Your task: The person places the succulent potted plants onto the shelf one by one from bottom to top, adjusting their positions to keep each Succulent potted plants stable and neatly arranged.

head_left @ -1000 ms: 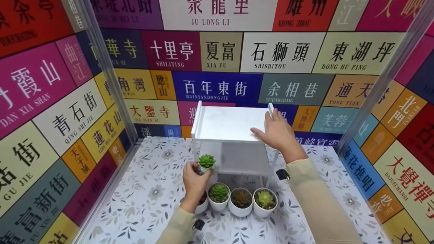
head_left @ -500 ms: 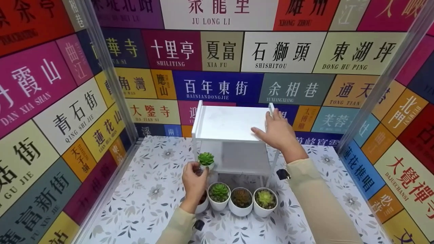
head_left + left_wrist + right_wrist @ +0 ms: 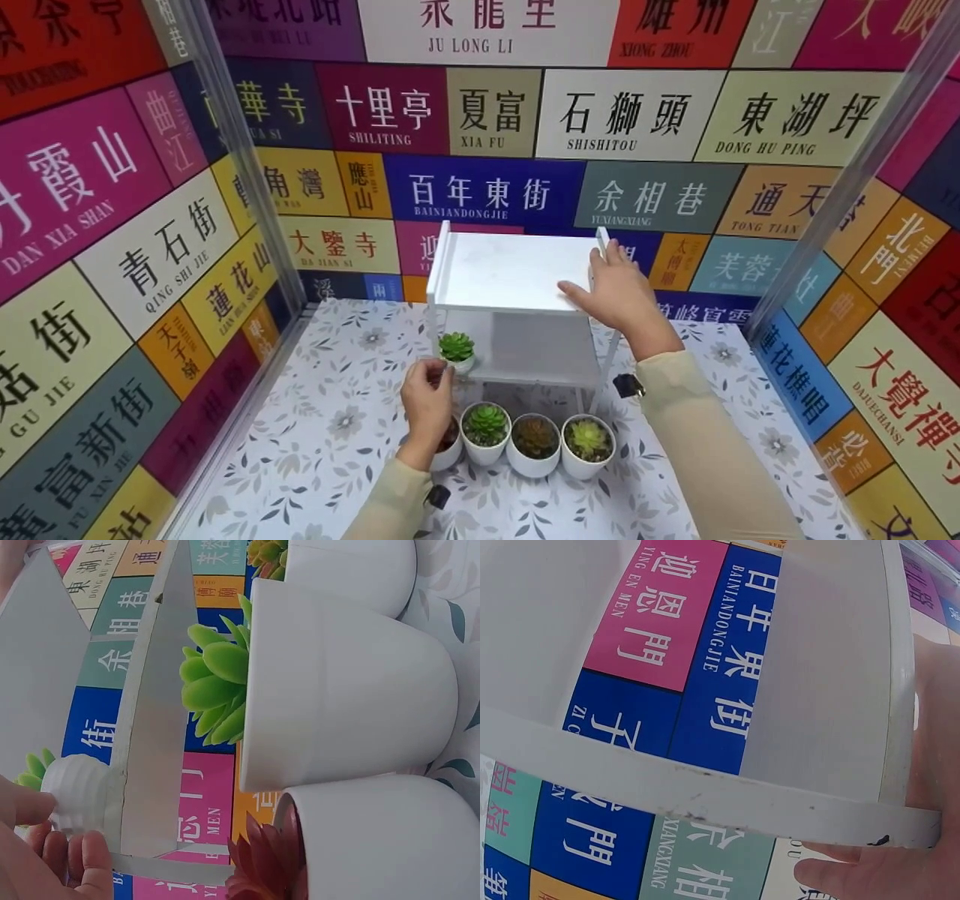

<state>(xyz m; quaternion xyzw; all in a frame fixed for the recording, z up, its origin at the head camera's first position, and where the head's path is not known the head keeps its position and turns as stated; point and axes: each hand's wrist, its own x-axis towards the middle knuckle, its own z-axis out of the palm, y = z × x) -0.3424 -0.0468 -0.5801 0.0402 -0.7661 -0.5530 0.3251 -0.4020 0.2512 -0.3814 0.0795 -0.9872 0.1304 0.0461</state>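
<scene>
Located on the lower shelf (image 3: 536, 349) of the white rack (image 3: 510, 308), at the front left corner: small plant (image 3: 456, 345), upright in a ribbed pot (image 3: 79, 791), base apparently on the surface. Likely set close to the left leg (image 3: 433, 331) for easy reach from the front, without crossing the rack.

Left hand (image 3: 427, 401) just in front and to the left of that pot. Fingers (image 3: 94, 862) bent, thumb against or close to the pot's side; cannot tell grip from loose contact. Held low at the front, probably to clear the top shelf (image 3: 517, 270) and spare the leaves.

Right hand (image 3: 619, 292) laid over the right edge of the top shelf, fingers straight and slightly spread, thumb on the upper face near the front right corner. Nothing grasped. Probably placed so to steady the rack against a nudge from the other side.

On the bench (image 3: 330, 465), in a row ahead of the rack's front edge: red plant (image 3: 266, 859), partly behind the left hand in the head view; then, rightward, green plant (image 3: 487, 422), brown plant (image 3: 534, 439), pale plant (image 3: 587, 439). All upright in smooth white pots (image 3: 360, 682), just beside one another. Probably lined up short of the rack for quick reach with either hand.
</scene>
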